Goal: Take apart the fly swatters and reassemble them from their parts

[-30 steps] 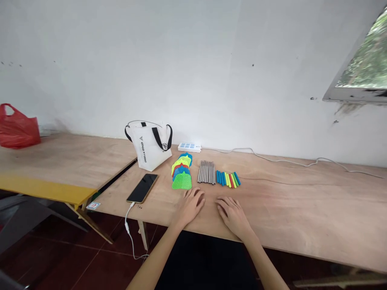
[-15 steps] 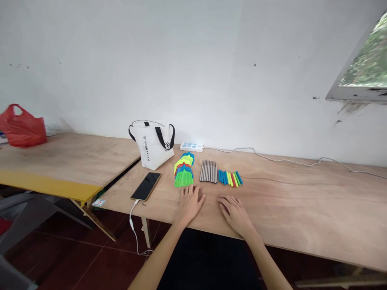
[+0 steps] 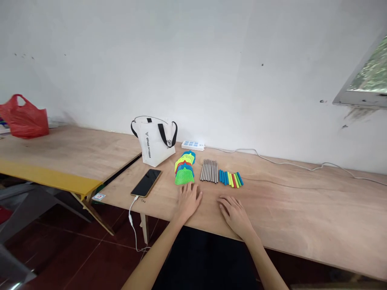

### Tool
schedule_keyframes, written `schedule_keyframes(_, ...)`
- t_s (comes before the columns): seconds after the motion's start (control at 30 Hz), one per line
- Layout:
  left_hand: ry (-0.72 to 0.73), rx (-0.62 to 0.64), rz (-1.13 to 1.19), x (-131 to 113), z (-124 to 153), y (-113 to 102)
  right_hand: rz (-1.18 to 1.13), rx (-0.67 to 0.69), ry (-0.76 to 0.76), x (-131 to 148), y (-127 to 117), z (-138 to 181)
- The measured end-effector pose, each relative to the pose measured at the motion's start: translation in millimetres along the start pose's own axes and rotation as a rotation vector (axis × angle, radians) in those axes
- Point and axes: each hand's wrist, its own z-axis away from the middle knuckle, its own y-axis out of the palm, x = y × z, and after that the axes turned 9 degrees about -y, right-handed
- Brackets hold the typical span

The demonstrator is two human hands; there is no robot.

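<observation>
My left hand point(image 3: 189, 201) lies flat and open on the wooden table point(image 3: 302, 209), its fingertips just short of a stack of coloured mesh pieces point(image 3: 184, 167), green on top. My right hand point(image 3: 234, 213) also rests flat with fingers spread, holding nothing. Beyond the hands lies a row of grey metal rods point(image 3: 208, 170). To their right sits a row of short coloured sticks point(image 3: 231, 178) in blue, yellow, red and green.
A black phone point(image 3: 146, 182) lies left of the mesh stack with a white cable hanging off the table edge. A white tote bag point(image 3: 155, 141) and a power strip point(image 3: 192, 145) stand near the wall. A red plastic bag point(image 3: 24, 117) sits on the neighbouring table at far left.
My left hand has crept slightly forward toward the mesh stack. The view has shifted a little; the right hand stays put.
</observation>
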Motion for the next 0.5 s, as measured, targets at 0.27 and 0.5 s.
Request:
schedule_keyframes(0.27, 0.018, 0.009, 0.003, 0.4, 1.4, 0.5, 0.001, -0.009, -0.014, -1.7, 2.7, 0.1)
schedule_keyframes(0.5, 0.045, -0.016, -0.013, -2.2, 2.2, 1.4, -0.008, -0.01, -0.004, -0.9, 1.6, -0.5)
